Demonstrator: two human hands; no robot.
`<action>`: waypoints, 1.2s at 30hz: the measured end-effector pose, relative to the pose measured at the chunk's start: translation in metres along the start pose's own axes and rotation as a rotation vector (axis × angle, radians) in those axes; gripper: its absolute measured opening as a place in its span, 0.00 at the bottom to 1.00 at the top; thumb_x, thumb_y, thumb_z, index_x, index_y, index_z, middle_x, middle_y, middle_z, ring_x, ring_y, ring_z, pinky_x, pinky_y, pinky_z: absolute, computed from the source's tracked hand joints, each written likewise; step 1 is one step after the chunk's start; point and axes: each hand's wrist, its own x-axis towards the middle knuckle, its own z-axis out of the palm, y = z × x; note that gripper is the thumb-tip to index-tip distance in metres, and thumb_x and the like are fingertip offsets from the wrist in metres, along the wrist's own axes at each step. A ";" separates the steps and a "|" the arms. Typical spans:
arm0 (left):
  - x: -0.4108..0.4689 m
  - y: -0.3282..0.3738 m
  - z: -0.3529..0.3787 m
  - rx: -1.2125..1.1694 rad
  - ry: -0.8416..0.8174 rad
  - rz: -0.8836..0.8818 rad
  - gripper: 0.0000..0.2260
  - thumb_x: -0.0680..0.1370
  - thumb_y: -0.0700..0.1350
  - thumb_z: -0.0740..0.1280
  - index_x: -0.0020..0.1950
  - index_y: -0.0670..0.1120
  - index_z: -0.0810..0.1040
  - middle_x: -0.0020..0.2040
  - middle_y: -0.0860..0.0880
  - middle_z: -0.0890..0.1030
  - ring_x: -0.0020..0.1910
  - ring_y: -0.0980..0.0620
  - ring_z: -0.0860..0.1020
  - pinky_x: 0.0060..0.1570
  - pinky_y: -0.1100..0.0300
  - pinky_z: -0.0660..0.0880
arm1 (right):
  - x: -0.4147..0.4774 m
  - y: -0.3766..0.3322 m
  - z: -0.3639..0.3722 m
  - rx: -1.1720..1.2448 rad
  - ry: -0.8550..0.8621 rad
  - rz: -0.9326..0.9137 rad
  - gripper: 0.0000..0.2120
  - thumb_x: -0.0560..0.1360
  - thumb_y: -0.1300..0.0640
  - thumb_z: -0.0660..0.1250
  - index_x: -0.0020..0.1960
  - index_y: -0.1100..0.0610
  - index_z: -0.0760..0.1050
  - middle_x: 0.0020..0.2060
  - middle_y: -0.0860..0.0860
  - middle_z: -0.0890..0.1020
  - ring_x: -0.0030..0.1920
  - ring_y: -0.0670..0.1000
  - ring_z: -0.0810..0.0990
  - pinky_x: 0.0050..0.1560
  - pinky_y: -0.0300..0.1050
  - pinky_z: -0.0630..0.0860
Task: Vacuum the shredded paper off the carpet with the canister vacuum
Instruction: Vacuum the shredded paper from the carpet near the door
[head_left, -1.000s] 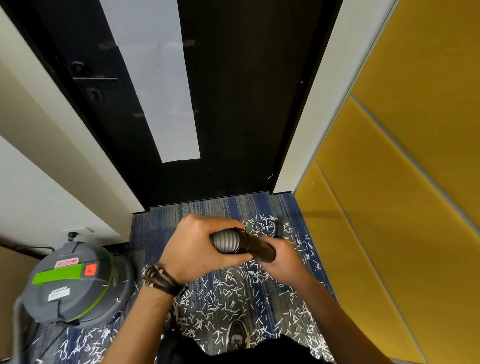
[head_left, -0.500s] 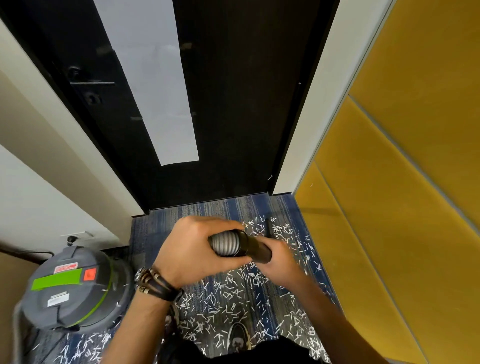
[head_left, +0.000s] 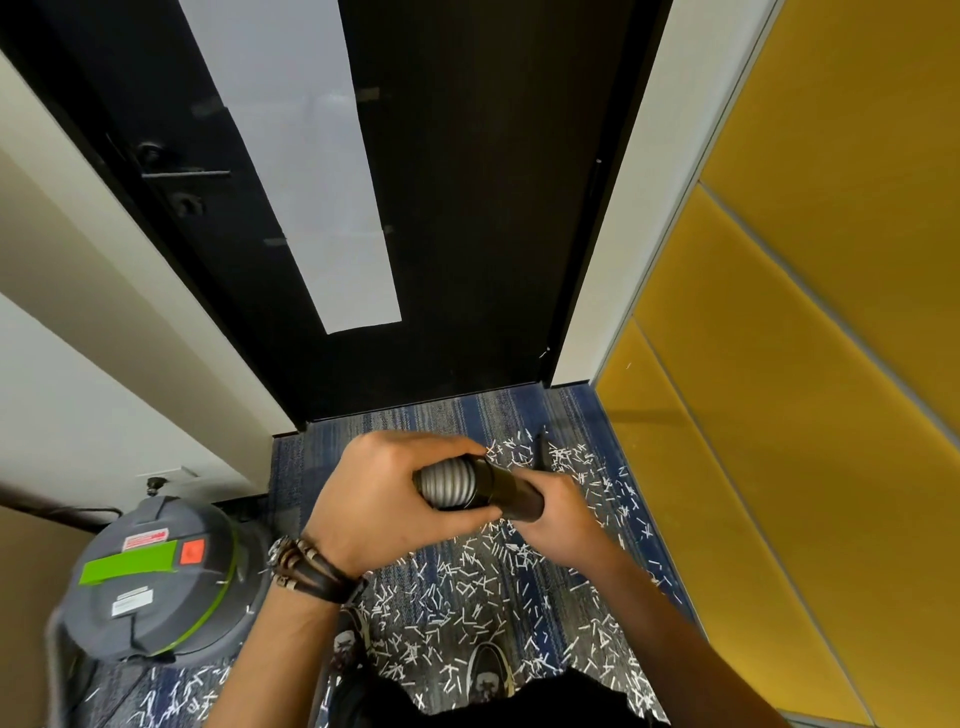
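A black door (head_left: 493, 208) stands shut across the upper middle of the view. A long white paper strip (head_left: 306, 182) runs down the door's face, with bits of clear tape (head_left: 208, 107) at its edges. Near the door's left edge sits a dark lever handle (head_left: 183, 174), with a round lock (head_left: 187, 204) just below it. A white frame (head_left: 639, 234) borders the door on the right, and beyond it yellow padded panels (head_left: 805, 312) cover the wall. Left of the door runs a cream wall (head_left: 104, 270).
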 end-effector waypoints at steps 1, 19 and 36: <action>-0.001 0.000 0.000 -0.007 -0.003 -0.003 0.23 0.70 0.67 0.76 0.60 0.57 0.85 0.51 0.63 0.86 0.49 0.66 0.83 0.51 0.62 0.82 | -0.002 0.000 0.001 -0.001 -0.005 -0.005 0.08 0.72 0.64 0.72 0.50 0.57 0.82 0.38 0.49 0.84 0.37 0.47 0.81 0.36 0.41 0.75; -0.005 0.005 -0.006 0.013 -0.003 -0.013 0.22 0.69 0.64 0.80 0.59 0.57 0.86 0.49 0.63 0.85 0.48 0.65 0.83 0.51 0.60 0.82 | -0.007 -0.004 0.007 0.029 -0.012 -0.001 0.07 0.72 0.65 0.72 0.46 0.54 0.80 0.36 0.48 0.83 0.36 0.48 0.80 0.39 0.51 0.76; -0.012 0.005 -0.008 0.011 0.026 -0.039 0.23 0.69 0.65 0.79 0.60 0.57 0.86 0.50 0.63 0.86 0.49 0.66 0.83 0.52 0.61 0.82 | -0.004 -0.017 0.007 0.001 -0.013 0.005 0.19 0.72 0.66 0.72 0.41 0.41 0.74 0.33 0.44 0.79 0.34 0.43 0.77 0.35 0.33 0.68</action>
